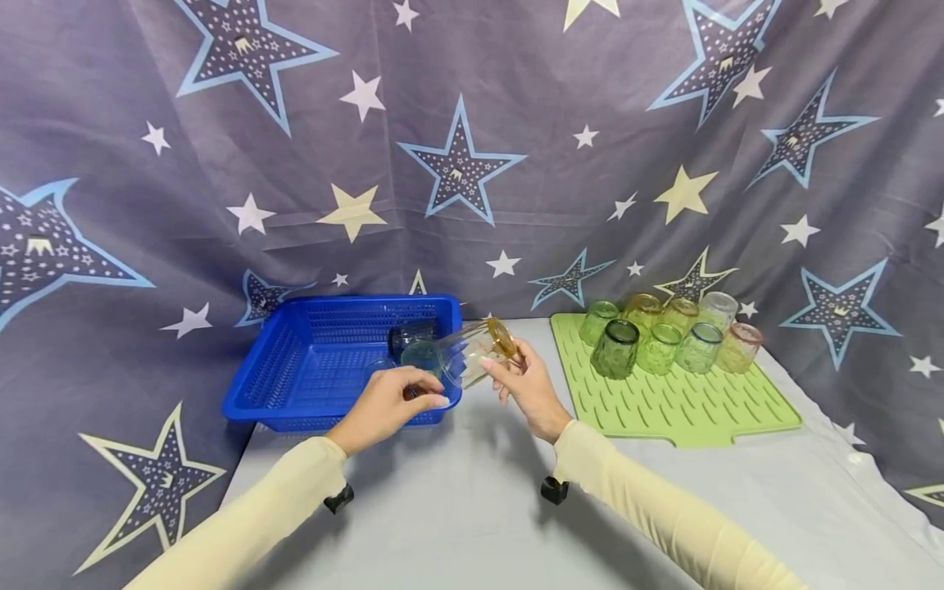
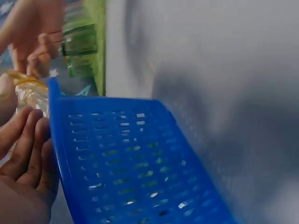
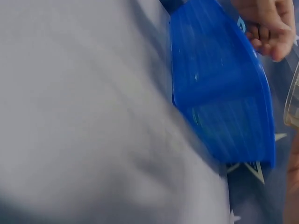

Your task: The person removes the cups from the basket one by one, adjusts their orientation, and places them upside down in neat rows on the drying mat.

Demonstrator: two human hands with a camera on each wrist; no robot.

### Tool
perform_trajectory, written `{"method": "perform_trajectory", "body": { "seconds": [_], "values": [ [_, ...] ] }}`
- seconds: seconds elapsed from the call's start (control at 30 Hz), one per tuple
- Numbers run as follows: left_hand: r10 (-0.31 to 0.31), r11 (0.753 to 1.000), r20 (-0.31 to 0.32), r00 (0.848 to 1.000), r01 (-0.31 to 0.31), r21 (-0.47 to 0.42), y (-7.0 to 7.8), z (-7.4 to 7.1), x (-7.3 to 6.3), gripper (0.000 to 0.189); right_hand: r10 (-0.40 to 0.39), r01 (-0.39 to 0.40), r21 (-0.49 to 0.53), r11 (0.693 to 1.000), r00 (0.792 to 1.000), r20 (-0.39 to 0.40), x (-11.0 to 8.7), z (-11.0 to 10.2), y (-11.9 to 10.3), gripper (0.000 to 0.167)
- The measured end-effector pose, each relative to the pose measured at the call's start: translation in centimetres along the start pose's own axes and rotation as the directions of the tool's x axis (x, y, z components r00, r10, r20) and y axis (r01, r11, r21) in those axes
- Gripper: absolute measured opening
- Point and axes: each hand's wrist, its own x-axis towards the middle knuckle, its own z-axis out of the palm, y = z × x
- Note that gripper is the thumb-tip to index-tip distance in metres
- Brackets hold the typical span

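A clear drinking glass [image 1: 472, 354] with an amber end is held tilted over the right end of the blue basket [image 1: 251, 385]. My right hand [image 1: 527, 385] grips it near the amber end, thumb along its side. My left hand [image 1: 394, 403] is over the basket's front right rim, its fingers loosely bent and nothing between them. In the right wrist view, the left hand [image 3: 271, 28] shows apart from the glass [image 3: 293, 100]. Inside the basket, a dark glass [image 1: 409, 334] and a pale greenish glass [image 1: 422, 357] lie at the right end, partly hidden.
On the right, a green drying mat [image 1: 664, 410] carries several tinted glasses upside down, among them a dark green glass [image 1: 615, 351] and a pinkish glass [image 1: 740, 348]. A starry grey cloth [image 1: 457, 57] hangs right behind the white table [image 1: 472, 524].
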Motion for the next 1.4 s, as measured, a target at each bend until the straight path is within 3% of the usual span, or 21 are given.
{"method": "perform_trajectory", "body": {
  "seconds": [0.1,0.23,0.5,0.57,0.67,0.8,1.0,1.17,1.4],
  "values": [
    [0.112,0.981,0.020,0.993,-0.114,0.156,0.2,0.7,0.2,0.022,0.005,-0.005,-0.020,1.000,1.000,-0.018,0.0,-1.1,-0.1,0.054],
    [0.210,0.925,0.037,0.977,-0.211,0.317,0.4,1.4,0.7,0.024,0.014,-0.018,-0.060,0.998,0.998,-0.054,-0.3,-2.8,-0.3,0.055],
    [0.245,0.836,0.013,0.969,-0.218,0.504,1.0,1.8,0.7,0.017,0.054,-0.065,-0.078,0.995,0.990,-0.134,-0.8,-7.2,-0.2,0.070],
    [0.281,0.810,0.026,0.959,-0.252,0.530,1.0,1.7,0.6,0.016,0.064,-0.080,-0.089,0.993,0.984,-0.168,-1.0,-8.4,-0.3,0.070],
    [0.316,0.791,0.040,0.948,-0.287,0.540,1.0,1.5,0.7,0.015,0.080,-0.110,-0.129,0.986,0.973,-0.218,-1.4,-10.2,-0.3,0.064],
    [0.318,0.790,0.059,0.946,-0.298,0.536,1.2,1.4,1.0,0.011,0.098,-0.149,-0.176,0.973,0.958,-0.269,-2.1,-12.6,-0.4,0.061],
    [0.323,0.753,0.112,0.940,-0.327,0.571,1.7,1.6,1.2,0.017,0.123,-0.199,-0.201,0.959,0.934,-0.336,-4.2,-16.5,-0.8,0.060],
    [0.333,0.735,0.109,0.937,-0.330,0.592,2.0,1.5,1.0,0.020,0.146,-0.230,-0.198,0.953,0.919,-0.367,-6.1,-19.5,-1.2,0.059],
    [0.336,0.718,0.118,0.934,-0.336,0.610,2.1,1.5,1.0,0.023,0.102,-0.229,-0.237,0.944,0.887,-0.450,-7.8,-23.5,-1.0,0.055]
  ]
}}
